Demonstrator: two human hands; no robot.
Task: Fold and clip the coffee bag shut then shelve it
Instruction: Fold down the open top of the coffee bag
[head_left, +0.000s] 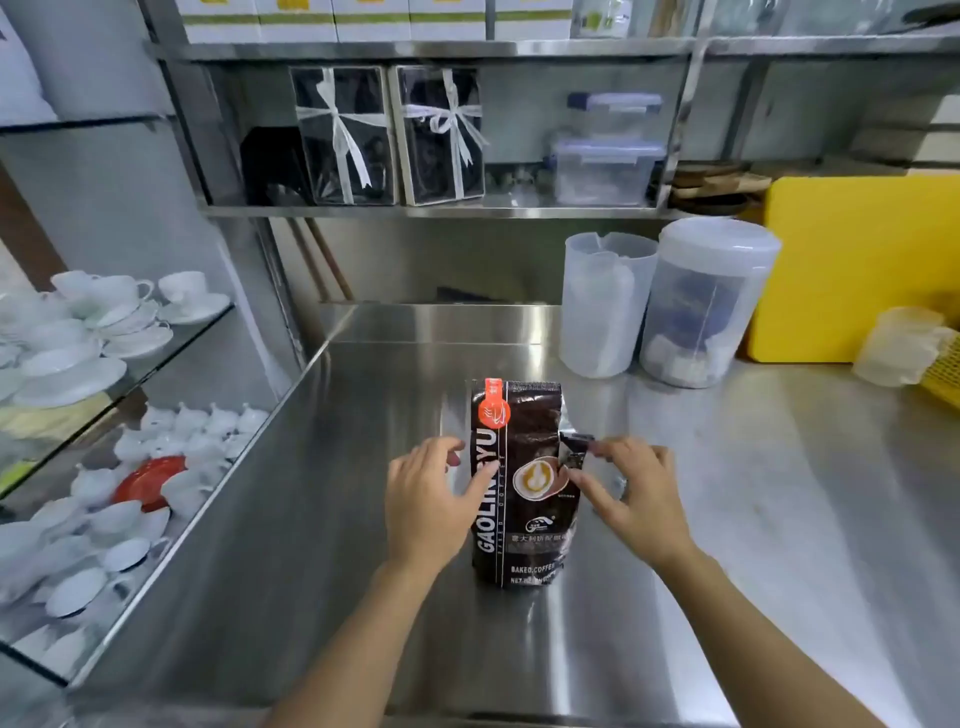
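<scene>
Steel counter (322, 519), coffee bag (519, 499) lying flat, steel shelf (441, 212) behind, cups (104, 312) left

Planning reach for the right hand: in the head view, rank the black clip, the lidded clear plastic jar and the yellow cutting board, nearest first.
1. Black clip: at the right hand's fingertips, against the dark coffee bag's right edge.
2. Lidded clear plastic jar: on the counter behind, slightly right.
3. Yellow cutting board: far right, upright behind the jar.
</scene>
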